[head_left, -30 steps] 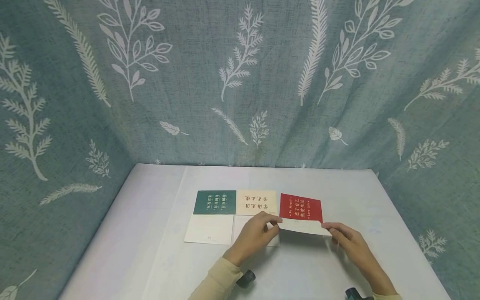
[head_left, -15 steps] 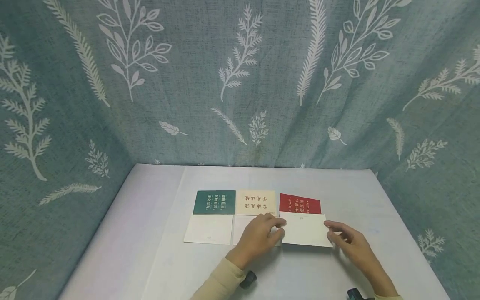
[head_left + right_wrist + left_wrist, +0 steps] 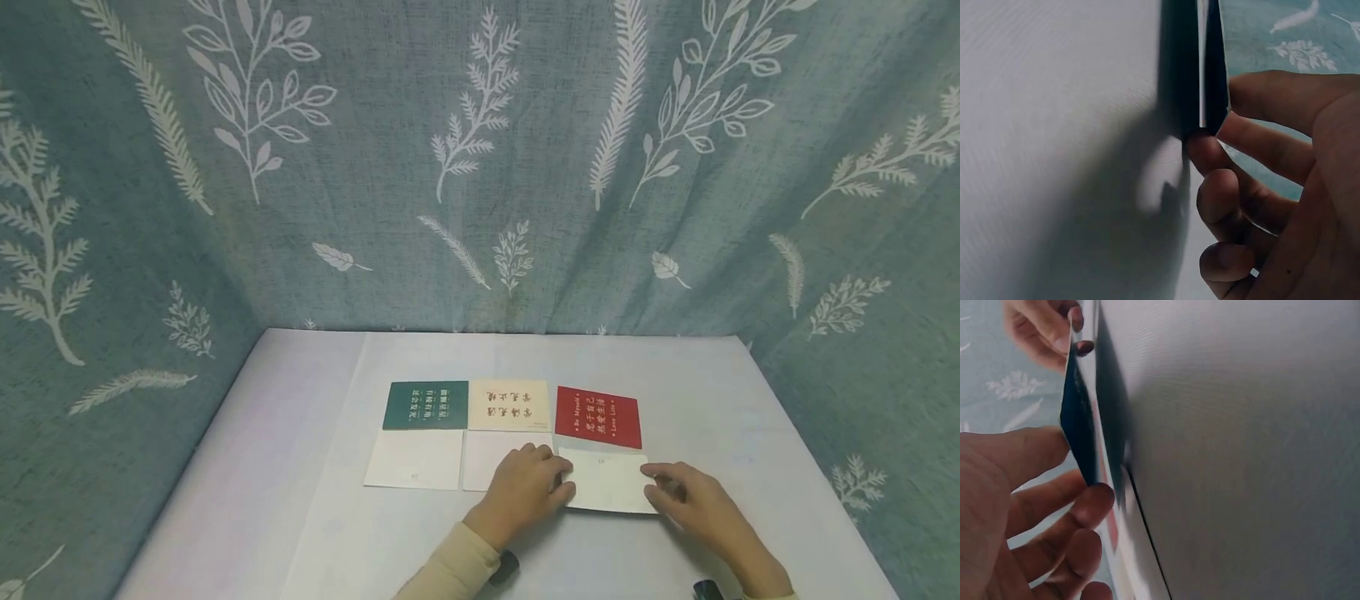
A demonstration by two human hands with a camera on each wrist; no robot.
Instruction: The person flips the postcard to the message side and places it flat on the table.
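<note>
A white rectangular paper card [image 3: 607, 483] is being pinched: left hand [image 3: 523, 490] at nine o'clock, right hand [image 3: 696, 507] at three. Sagging is presumably being prevented.

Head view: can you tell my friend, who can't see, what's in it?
Two hands hold a white card by its sides over a white table. A green card, cream card and red card lie farther back; two other white cards sit left. Leafy blue-green cloth hangs behind.

A white tabletop [image 3: 705, 392] spreads beneath the fingers [image 3: 667, 470]. Beyond them hangs a grey-green curtain [image 3: 390, 125] with pale leaf sprigs [image 3: 480, 96]. It also flanks them on 2 sides.
</note>
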